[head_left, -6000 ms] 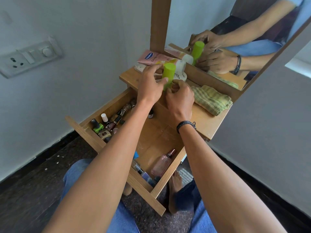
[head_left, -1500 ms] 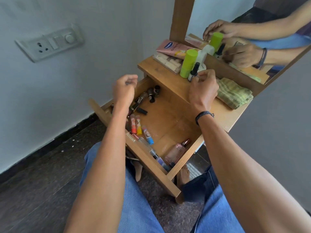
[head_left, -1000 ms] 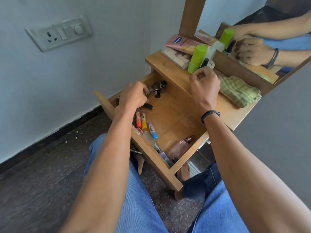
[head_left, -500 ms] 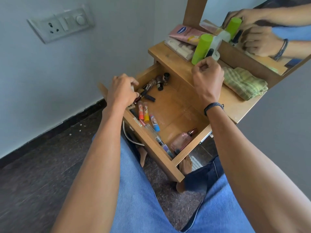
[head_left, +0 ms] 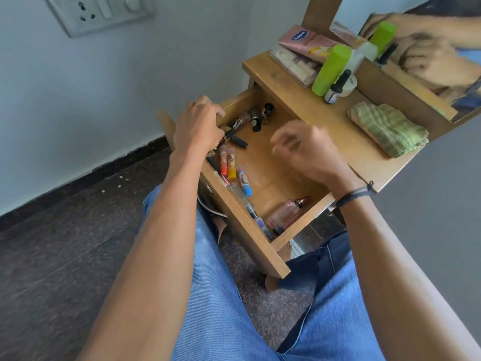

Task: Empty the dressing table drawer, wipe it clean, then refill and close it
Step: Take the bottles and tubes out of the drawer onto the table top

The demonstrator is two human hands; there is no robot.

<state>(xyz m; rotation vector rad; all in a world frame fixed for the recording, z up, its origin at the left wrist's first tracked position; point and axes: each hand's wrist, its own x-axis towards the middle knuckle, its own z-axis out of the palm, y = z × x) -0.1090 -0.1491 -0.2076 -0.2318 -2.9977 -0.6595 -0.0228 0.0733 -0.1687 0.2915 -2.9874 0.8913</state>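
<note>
A: Drawer point(head_left: 244, 225)?
B: Pulled out under the surface point(head_left: 307, 113); 3 tubes point(head_left: 229, 164) and a pink bottle point(head_left: 286, 212) inside.
A: Hands?
B: Left hand point(head_left: 197, 126) curled at the drawer's left wall, grip unclear. Right hand point(head_left: 309, 149) blurred above the drawer, fingers curled, cannot tell more.

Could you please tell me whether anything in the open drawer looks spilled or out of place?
Nothing is plainly spilled. The pink spray bottle lies on its side in a front corner of the drawer; shiny patches on its floor may be only glare.
</note>
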